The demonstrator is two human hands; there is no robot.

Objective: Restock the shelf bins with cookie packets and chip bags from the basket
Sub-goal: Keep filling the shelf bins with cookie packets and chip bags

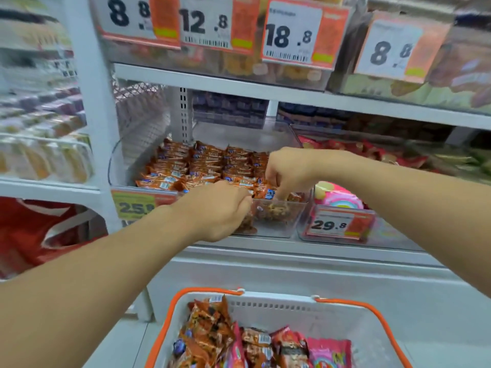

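- Both bare forearms reach forward and up from the lower corners of the view to the front of a clear shelf bin on the middle shelf.
- The left hand lies knuckles up at the bin's front wall, its fingers curled down and inward. Its grip seems to close on a packet with brown contents just under the fingertips, though the hand hides most of it.
- The right hand hangs over the bin's front right corner, wrist bent and fingers pointing down. Its grip is narrowed to a pinch on an orange cookie packet at the front row.
- The 2 hands sit near each other, not touching.
- The bin holds rows of orange cookie packets packed toward the rear and left. The front right part shows clear plastic with brown pieces behind it.
- A price tag reading 25.8 hangs at the bin's front left; a tag reading 29.8 fronts the neighbouring bin to the right, where a pink bag lies.
- Tags on the shelf above read 8.8, 12.8, 18.8 and 8.8.
- Below, a white basket with orange handles holds more orange packets at its left and red and pink bags at its right.
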